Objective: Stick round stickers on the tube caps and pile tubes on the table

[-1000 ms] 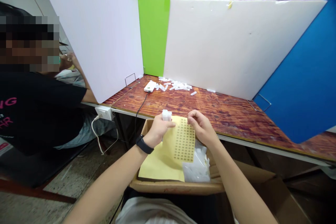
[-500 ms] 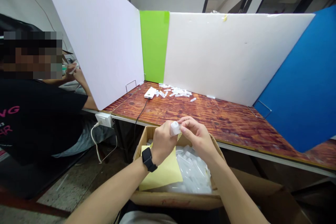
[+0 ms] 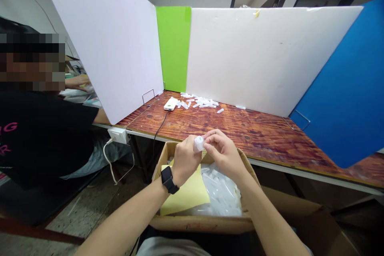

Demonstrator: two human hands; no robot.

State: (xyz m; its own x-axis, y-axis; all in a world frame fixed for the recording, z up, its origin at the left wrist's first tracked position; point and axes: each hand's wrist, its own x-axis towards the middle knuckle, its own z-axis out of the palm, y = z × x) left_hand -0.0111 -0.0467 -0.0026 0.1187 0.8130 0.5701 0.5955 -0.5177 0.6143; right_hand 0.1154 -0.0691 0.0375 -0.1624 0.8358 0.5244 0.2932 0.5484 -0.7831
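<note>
Wooden table [image 3: 255, 136] — white panel [image 3: 264, 60] behind | left hand [image 3: 186, 158]: clutching white piece [image 3: 199, 143] | right hand [image 3: 225, 153]: grip unclear

Hands [image 3: 186, 158] [image 3: 226, 154] now closer together, dotted yellow sheet [image 3: 204, 154] mostly hidden

Left hand [image 3: 186, 159] grips white piece [image 3: 199, 144] — right hand [image 3: 224, 153] perhaps touching.

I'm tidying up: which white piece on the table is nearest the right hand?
The lone piece between the pile and the right hand; the others lie farther back.
</note>
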